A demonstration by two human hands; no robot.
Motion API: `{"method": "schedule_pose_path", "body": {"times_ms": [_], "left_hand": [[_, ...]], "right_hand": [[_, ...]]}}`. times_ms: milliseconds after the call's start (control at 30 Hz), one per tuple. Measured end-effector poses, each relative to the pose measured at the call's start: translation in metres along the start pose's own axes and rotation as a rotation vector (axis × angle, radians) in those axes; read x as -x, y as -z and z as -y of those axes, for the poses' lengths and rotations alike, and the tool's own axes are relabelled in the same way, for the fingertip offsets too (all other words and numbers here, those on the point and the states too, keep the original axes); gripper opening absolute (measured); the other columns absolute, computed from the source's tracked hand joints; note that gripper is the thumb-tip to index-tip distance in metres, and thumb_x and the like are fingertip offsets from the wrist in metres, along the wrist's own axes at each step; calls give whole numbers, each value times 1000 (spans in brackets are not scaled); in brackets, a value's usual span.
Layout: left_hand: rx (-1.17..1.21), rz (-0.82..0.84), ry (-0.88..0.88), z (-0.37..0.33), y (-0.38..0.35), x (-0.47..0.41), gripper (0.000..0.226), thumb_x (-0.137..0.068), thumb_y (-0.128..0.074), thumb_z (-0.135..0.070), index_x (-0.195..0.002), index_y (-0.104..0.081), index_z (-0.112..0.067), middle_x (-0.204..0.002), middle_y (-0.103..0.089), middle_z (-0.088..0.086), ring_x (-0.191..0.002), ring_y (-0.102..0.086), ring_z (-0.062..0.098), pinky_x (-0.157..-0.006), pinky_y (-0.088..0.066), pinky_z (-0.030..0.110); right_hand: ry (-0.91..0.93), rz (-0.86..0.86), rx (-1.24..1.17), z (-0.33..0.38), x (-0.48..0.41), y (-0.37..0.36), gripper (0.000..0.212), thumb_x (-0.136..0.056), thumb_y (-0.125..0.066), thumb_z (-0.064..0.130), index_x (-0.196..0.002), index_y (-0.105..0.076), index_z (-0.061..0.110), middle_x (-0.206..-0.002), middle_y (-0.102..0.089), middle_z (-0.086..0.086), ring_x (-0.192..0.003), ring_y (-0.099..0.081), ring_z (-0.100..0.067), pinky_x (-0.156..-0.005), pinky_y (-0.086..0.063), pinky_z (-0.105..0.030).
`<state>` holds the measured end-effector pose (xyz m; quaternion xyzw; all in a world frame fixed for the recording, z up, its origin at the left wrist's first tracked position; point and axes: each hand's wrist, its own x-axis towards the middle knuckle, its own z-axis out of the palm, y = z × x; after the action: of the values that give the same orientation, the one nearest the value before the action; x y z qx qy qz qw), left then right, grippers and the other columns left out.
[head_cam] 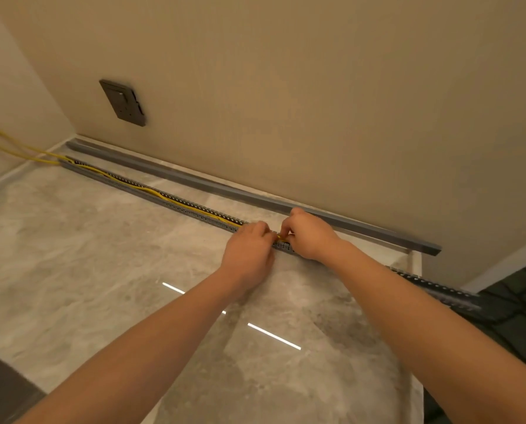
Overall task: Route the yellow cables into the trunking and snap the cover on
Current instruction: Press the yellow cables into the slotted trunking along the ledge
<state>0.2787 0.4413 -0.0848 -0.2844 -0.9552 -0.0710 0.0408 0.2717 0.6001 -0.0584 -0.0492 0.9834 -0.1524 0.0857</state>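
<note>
A long grey slotted trunking [176, 204] lies on the marble surface, running from far left to near right. Yellow cables [151, 191] come in from the left and lie inside its left half. My left hand [248, 250] and my right hand [312, 235] meet over the trunking near its middle, fingers pinched on the yellow cables where a short bit shows between them. The trunking's right part [436, 287] holds no visible cable. The grey cover [213, 185] lies loose along the wall foot, behind the trunking.
A dark wall socket plate [122, 102] sits on the beige wall at upper left. The marble surface [102, 270] ends at right, beside a dark quilted fabric [518, 307]. A dark object fills the bottom left corner.
</note>
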Motion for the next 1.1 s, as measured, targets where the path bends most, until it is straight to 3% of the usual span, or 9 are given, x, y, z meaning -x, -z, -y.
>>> {"method": "schedule_pose_path", "body": {"times_ms": [133,300,467,733,833,900,967,1100], "left_hand": [[56,13,25,-13,-4,-1,42,-88,-46,-21,-129,-55,-17,-121,-57,-1,-115,-49,19,-83,-43,30],[-127,106,20,-21,8,-7,35,-87,-46,-27,-118,-60,-17,-114,-60,0,-110,-51,22,-74,-40,31],[-257,206,52,-38,18,-15,31,-87,-51,-29,-114,-61,-16,-110,-58,4,-104,-55,24,-68,-37,32],[-399,259,65,-57,14,-19,23,-92,-54,-22,-114,-61,-18,-107,-59,3,-96,-62,24,-65,-38,30],[-401,245,66,-58,12,-19,22,-93,-52,-18,-112,-61,-19,-107,-60,3,-96,-62,24,-65,-39,30],[-394,235,66,-58,11,-19,22,-92,-52,-18,-112,-62,-18,-107,-60,3,-96,-62,24,-66,-39,30],[-395,231,62,-58,10,-18,21,-92,-52,-18,-112,-62,-19,-106,-60,3,-96,-62,24,-65,-39,30],[-367,244,83,-58,7,-16,24,-92,-53,-21,-114,-62,-16,-109,-58,5,-99,-60,24,-68,-40,30]], "right_hand": [[-77,-36,-78,-2,4,-3,25,-87,-56,14,-100,-72,28,-91,-53,5,-83,-56,-19,-62,-38,-28],[-120,-18,-81,0,6,0,22,-85,-59,20,-107,-59,26,-108,-58,0,-92,-57,-22,-65,-39,-29],[-199,-9,-77,-3,24,10,33,-77,-70,43,-95,-50,23,-98,-50,-1,-82,-53,-23,-64,-39,-31],[-352,23,2,-34,77,34,22,-75,-66,35,-88,-59,19,-87,-64,-3,-78,-59,-22,-61,-46,-31],[-443,89,-335,-46,91,44,30,-78,-66,38,-92,-62,11,-73,-65,-9,-58,-56,-21,-49,-51,-31],[-462,87,-497,-51,94,47,31,-88,-57,38,-96,-61,8,-66,-62,-10,-50,-48,-19,-42,-41,-25],[-429,56,-481,-56,92,50,23,-91,-55,29,-96,-63,9,-64,-63,-6,-50,-46,-16,-45,-37,-23],[-390,14,-419,-62,89,48,12,-87,-67,25,-84,-70,14,-68,-66,1,-66,-57,-13,-67,-47,-30]]}}
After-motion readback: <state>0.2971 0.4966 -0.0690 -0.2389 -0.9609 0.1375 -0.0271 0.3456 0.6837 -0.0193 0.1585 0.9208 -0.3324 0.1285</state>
